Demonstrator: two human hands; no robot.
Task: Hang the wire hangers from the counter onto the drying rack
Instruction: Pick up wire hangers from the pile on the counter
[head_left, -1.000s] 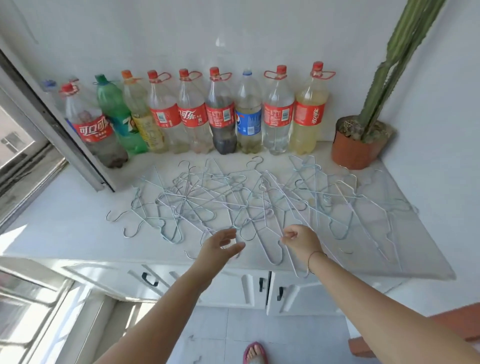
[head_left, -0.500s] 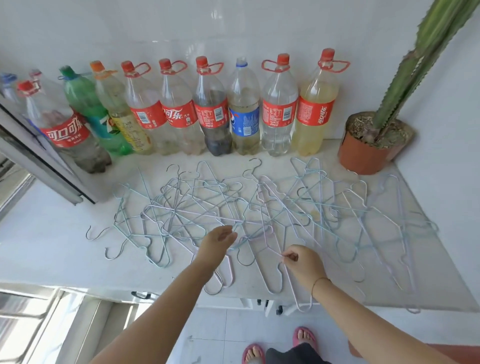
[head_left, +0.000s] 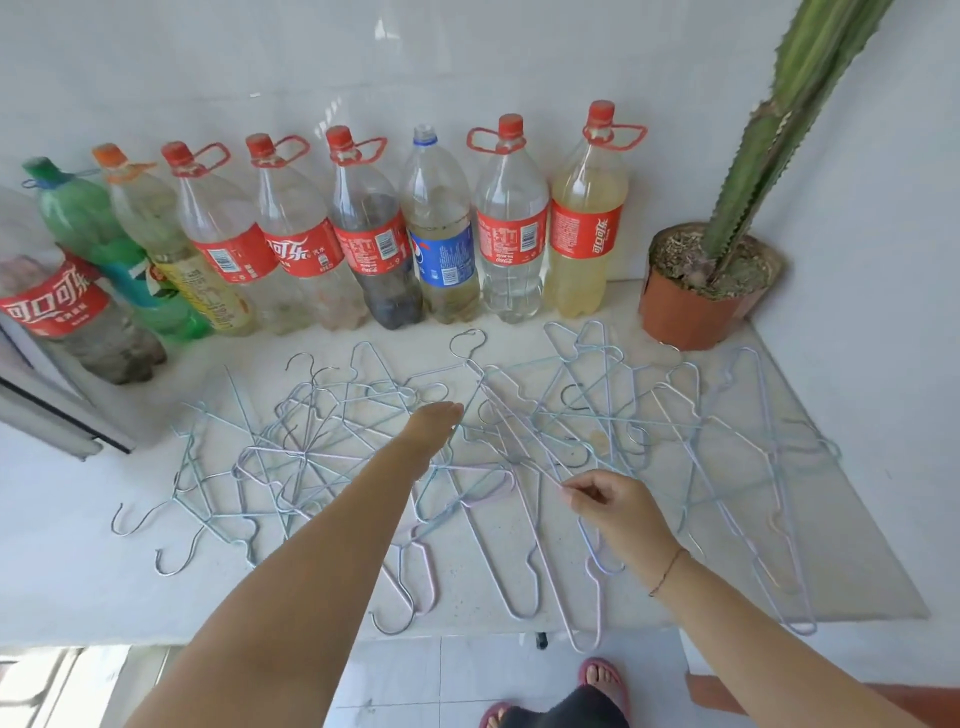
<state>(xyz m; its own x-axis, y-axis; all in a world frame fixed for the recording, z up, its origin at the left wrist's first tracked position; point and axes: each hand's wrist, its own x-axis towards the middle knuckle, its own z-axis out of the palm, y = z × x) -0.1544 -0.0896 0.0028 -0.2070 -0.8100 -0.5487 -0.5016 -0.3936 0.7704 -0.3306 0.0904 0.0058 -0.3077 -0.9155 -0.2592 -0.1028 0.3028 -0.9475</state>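
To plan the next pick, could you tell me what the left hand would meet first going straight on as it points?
Most likely the pale blue wire hangers just beyond the left hand; its height above them is unclear, so it might reach the clear red-labelled bottle.

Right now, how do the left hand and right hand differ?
The left hand reaches farther back with straight fingers, holding nothing; the right hand is nearer the counter edge, pinching a hanger. The right wrist wears a thin bracelet; the left wrist is bare. Both are over the wire hangers.
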